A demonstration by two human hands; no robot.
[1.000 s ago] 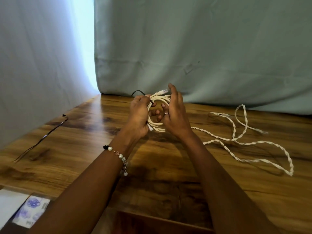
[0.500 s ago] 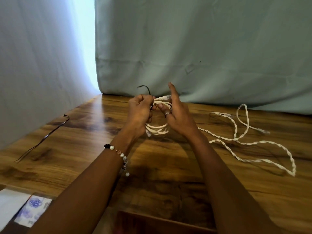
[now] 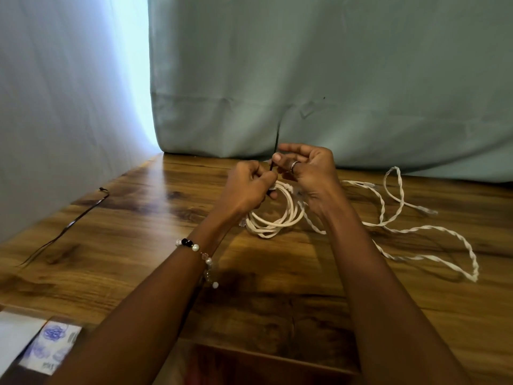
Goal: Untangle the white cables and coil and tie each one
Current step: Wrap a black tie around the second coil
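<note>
Here, a brown wooden worktop [image 3: 138, 245] stands against pale green curtains [image 3: 333, 79], with bright light at the left and a thin black tie [image 3: 69, 220] lying near the left edge. The coiled white cable [image 3: 274, 220] hangs in a round loop in the middle, held up off the wood by the left hand [image 3: 247, 190], whose grip is curled tight at the coil's top, while the right hand [image 3: 308, 168] pinches a black tie [image 3: 275, 145] that points straight up. The twisted white cables [image 3: 402, 226] lie loose to the right, stretching sideways.
</note>
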